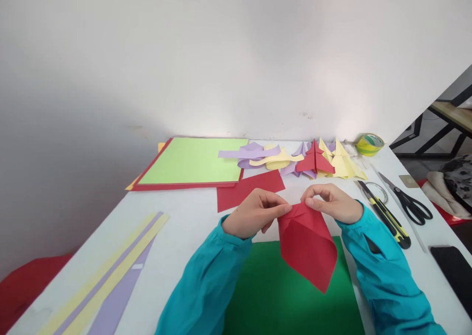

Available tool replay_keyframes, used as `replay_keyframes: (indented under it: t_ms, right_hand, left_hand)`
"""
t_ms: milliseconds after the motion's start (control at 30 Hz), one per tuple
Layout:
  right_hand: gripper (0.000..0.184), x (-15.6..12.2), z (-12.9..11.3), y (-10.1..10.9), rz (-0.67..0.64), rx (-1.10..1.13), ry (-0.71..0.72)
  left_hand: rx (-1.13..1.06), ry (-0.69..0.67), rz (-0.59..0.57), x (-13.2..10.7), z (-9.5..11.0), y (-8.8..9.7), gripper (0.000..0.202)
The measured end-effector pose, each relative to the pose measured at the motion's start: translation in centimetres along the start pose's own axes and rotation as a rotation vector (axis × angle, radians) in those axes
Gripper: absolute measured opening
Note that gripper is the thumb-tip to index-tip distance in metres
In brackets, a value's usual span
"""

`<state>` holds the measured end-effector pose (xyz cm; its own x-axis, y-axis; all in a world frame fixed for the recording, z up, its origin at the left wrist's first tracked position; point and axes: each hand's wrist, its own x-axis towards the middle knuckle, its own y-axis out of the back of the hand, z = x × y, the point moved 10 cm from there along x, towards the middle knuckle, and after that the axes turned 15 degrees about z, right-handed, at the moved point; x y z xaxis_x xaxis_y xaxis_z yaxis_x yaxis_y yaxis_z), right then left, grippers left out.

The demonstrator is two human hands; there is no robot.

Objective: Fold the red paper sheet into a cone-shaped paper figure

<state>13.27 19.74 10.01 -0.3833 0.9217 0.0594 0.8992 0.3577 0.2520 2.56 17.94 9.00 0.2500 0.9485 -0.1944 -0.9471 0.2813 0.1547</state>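
A red sheet of paper (308,249) hangs between my two hands, folded along its top edge and curling at its lower right. My left hand (258,212) pinches its upper left corner between thumb and fingers. At the upper right, my right hand (332,202) grips the same edge with thumb and index finger. Below the paper lies a green sheet (295,300) on the white table. A flat red paper piece (249,190) rests just beyond my left hand.
Light green sheets (195,160) over red ones lie at the back left. Paper planes (315,160) and strip-and-loop gliders (254,153) sit along the wall. To the right are tape (368,144), a utility knife (387,217), scissors (409,202) and a phone (453,271); paper strips (121,276) lie left.
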Motion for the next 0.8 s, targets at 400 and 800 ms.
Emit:
replay_keyframes:
  t_ms: [400,800]
  right_hand:
    - [0.04,0.2,1.6,-0.8,0.028,0.587,-0.265]
    - [0.047,0.5,2.8,-1.7,0.04,0.673,-0.351]
  left_hand:
    - [-0.186,0.057,0.007,0.3,-1.0,0.0,0.042]
    - [-0.193,0.08,-0.108,0.1,-1.1,-1.7,0.045]
